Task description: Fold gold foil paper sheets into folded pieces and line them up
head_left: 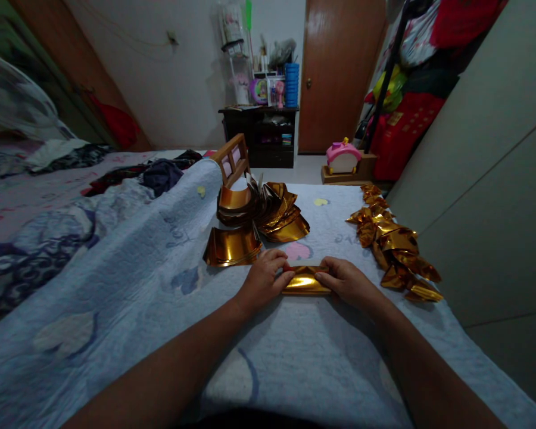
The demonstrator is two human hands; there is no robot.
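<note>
Between my hands, a sheet of shiny gold foil paper (307,285) lies on the blue cloth, rolled or folded into a long narrow shape. My left hand (268,274) grips its left end, thumb on top and fingers curled at the far edge. At the right end, my right hand (343,279) is closed on it in the same way. Beyond my left hand sit stacks of flat gold foil sheets (232,245), fanned and curled. To the right of my right hand is a pile of folded gold foil pieces (395,241) with pointed ends.
The light blue patterned cloth (161,310) covers the surface under my hands. Clothes and bedding (156,176) lie at left. A dark cabinet (259,134), a wooden door (342,71) and a pink toy case (343,158) stand beyond. A pale panel (486,179) borders the right side.
</note>
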